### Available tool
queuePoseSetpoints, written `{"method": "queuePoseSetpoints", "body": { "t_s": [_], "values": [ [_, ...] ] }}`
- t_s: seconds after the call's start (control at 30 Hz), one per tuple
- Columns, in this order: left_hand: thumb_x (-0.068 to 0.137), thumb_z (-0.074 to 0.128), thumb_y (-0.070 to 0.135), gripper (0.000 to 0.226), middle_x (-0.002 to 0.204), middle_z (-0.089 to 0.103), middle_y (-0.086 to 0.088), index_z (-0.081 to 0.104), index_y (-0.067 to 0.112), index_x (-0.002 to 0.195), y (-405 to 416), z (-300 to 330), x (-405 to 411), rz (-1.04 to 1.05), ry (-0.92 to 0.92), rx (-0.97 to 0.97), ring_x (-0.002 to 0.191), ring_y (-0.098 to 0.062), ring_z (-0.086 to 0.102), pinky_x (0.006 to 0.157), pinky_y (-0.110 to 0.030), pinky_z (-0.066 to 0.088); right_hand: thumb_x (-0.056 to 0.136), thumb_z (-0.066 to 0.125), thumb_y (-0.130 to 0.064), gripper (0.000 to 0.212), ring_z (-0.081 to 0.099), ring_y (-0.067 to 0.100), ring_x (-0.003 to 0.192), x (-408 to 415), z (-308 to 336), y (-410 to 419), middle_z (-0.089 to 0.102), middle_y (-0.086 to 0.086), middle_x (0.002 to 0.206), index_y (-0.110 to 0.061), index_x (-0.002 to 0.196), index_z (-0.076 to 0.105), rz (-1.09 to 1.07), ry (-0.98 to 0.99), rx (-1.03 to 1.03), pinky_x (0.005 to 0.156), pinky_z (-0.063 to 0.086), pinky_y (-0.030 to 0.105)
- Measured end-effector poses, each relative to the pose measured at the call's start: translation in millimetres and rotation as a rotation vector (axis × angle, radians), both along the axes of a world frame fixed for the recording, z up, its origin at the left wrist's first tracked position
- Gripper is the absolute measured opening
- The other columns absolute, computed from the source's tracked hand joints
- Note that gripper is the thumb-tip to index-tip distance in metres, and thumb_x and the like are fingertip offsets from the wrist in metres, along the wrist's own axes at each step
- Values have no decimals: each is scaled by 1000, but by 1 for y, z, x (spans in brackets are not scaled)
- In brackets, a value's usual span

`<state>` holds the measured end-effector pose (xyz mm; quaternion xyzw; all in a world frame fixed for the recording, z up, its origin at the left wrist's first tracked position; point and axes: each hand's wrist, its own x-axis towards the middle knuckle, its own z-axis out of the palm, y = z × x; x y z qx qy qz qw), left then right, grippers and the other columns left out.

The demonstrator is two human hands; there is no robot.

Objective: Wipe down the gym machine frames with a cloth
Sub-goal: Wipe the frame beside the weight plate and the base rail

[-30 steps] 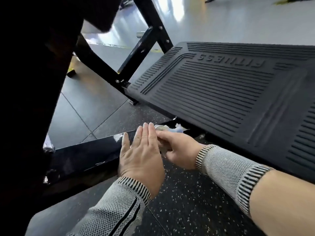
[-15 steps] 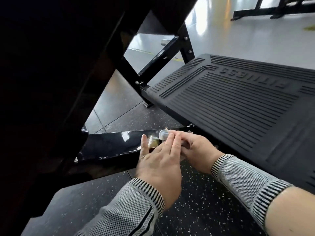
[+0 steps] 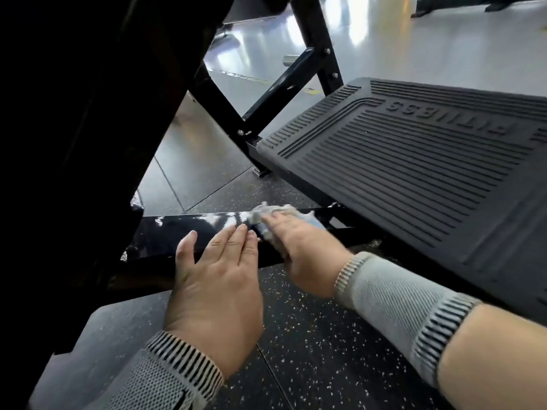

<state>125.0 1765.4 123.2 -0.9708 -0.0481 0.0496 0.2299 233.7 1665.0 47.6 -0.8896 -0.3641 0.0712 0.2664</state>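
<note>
Your left hand (image 3: 217,279) lies flat, fingers straight, on the glossy black frame bar (image 3: 189,232). Just to its right, your right hand (image 3: 302,247) clutches a pale crumpled cloth (image 3: 276,213) and presses it onto the same bar. Right of that, a ribbed black footplate (image 3: 414,179) marked FITNESS slopes above the speckled rubber floor (image 3: 325,350).

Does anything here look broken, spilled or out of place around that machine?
Nothing stands out. The right hand presses a crumpled cloth onto the glossy black frame bar below the ribbed footplate, while the left hand lies flat on the bar. The speckles on the floor look like its pattern, not a spill.
</note>
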Motion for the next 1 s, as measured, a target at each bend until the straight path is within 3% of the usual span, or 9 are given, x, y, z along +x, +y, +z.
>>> {"method": "queuePoseSetpoints", "body": {
  "t_s": [0.27, 0.37, 0.4, 0.5, 0.57, 0.67, 0.73, 0.87, 1.0],
  "values": [
    [97, 26, 34, 64, 162, 0, 9, 0, 20, 154, 1, -3, 0, -12, -69, -44, 148, -10, 0, 111, -43, -3, 87, 57, -15, 86, 8, 9, 147, 14, 0, 9, 10, -2, 161, -21, 154, 4, -43, -42, -70, 120, 7, 30],
    [86, 32, 30, 63, 152, 37, 1, 41, 13, 146, 2, 0, 2, -37, -107, -82, 139, -15, 37, 104, -45, 12, 86, 55, -9, 89, -2, 10, 148, -4, -2, 8, 0, -3, 161, -24, 153, -2, 118, -61, -18, 120, -1, 26],
    [87, 31, 30, 63, 153, 35, 1, 38, 13, 147, 0, 4, 4, -33, -83, -75, 140, -16, 35, 104, -45, 12, 86, 54, -7, 90, -3, 10, 148, 3, -7, -2, -1, -5, 161, -25, 153, -4, 107, -65, -53, 119, -3, 25],
    [98, 22, 33, 64, 161, -7, 8, -7, 19, 153, 2, -3, 2, -64, -14, -47, 148, -10, -5, 104, -43, -8, 87, 55, -7, 88, 2, 9, 147, 24, -18, -23, 2, -5, 161, -22, 153, -1, -91, 12, -179, 120, 3, 26],
    [98, 23, 33, 64, 161, -7, 9, -7, 20, 153, 2, -3, 3, -52, -37, -24, 148, -11, -5, 104, -42, -8, 88, 54, -8, 85, 4, 9, 147, 18, -7, -9, 3, -3, 161, -18, 154, 2, -67, 16, -99, 119, 1, 23],
    [83, 36, 26, 61, 147, 45, -1, 47, 12, 141, 6, -3, 3, -34, -78, -97, 134, -19, 44, 101, -46, 18, 87, 56, -10, 87, -1, 9, 147, 3, -1, 7, 1, -4, 161, -20, 154, 1, 136, -58, -10, 118, -5, 20],
    [72, 44, 27, 60, 131, 61, -3, 63, 7, 126, 8, -4, 4, -56, -85, -145, 118, -23, 60, 96, -46, 26, 87, 58, -17, 86, 1, 9, 147, 21, -13, -7, 4, -4, 161, -21, 154, 5, 115, -47, -64, 117, -6, 19],
    [76, 45, 23, 60, 138, 55, 0, 56, 12, 134, 3, -3, 5, -44, -106, -140, 125, -20, 54, 97, -48, 24, 86, 38, -42, 74, 12, 12, 146, 35, -20, -9, 15, 0, 160, -19, 153, 17, -86, 105, -37, 119, 7, 25],
    [97, 25, 32, 62, 161, 2, 11, 2, 22, 154, -3, -3, 17, -3, -40, -73, 148, -8, 3, 108, -43, 1, 82, 10, -44, 74, 13, 12, 147, 12, -18, 4, 22, -2, 158, -21, 150, 27, 80, 103, 215, 118, 1, 20]
  ]
}}
